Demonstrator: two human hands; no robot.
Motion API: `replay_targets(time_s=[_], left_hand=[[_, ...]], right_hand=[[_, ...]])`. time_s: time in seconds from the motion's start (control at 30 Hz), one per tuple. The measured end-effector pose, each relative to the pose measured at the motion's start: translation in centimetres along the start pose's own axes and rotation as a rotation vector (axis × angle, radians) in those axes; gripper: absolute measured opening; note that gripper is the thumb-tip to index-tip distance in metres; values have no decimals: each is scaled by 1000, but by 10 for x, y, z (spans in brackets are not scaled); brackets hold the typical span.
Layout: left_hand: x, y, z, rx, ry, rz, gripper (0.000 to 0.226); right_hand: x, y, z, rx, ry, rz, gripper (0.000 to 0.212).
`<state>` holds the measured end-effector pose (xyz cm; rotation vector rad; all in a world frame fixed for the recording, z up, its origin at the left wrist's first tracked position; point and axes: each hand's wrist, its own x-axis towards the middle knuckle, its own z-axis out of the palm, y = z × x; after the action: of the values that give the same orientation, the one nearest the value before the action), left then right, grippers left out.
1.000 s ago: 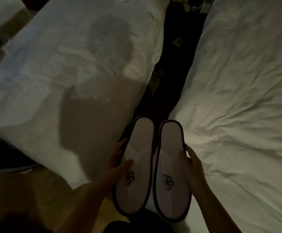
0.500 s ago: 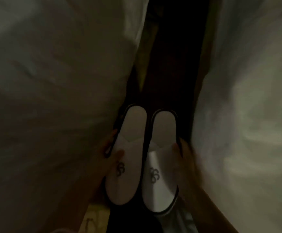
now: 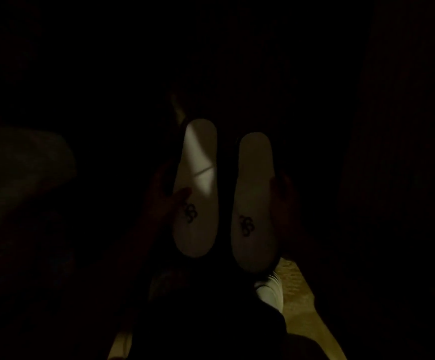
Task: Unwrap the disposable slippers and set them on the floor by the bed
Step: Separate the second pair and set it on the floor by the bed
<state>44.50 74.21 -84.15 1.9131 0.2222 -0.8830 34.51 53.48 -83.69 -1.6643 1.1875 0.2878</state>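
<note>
Head view in very dim light. The left hand reaches in from the lower left and grips the outer edge of the left slipper, its thumb laid across the upper just above the dark emblem and the remaining fingers curled around the rim, mostly lost in shadow. The right hand comes in from the lower right and closes on the outer edge of the right slipper; only a dim outline of its fingers shows against the side, so how far they wrap under cannot be told. The two slippers are pale with dark edging, lie side by side with a narrow dark gap between them, toes toward the viewer, each carrying a looped emblem on the upper; the left one sits slightly farther from the viewer than the right, and a brighter slanted patch of light crosses it. Whether they rest on the floor or are held just above it cannot be told. A pale shoe shows just below the right slipper, on a strip of lit yellowish floor. At left, faint pale bedding is visible; the rest is black.
</note>
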Motion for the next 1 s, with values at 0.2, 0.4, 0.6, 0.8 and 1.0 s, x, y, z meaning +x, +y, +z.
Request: replay_targets(time_s=[0.2,0.4,0.6,0.8,1.0], left_hand=[[-2,-16,16,-68,103,-39,65],[-3,-8,19,32,109,36,63],[-8,-3,30,207,177,167,63],[-6,0,34,357,171,205,62],[-9,22,25,627,254,274,67]], right_hand=[[6,0,19,-122,211,-20,46],[15,-8,21,-161,228,-44,53],[7,-4,27,-304,257,-60,66],[0,-3,30,-449,309,-15,63],[-7,-28,29,-531,298,149,71]])
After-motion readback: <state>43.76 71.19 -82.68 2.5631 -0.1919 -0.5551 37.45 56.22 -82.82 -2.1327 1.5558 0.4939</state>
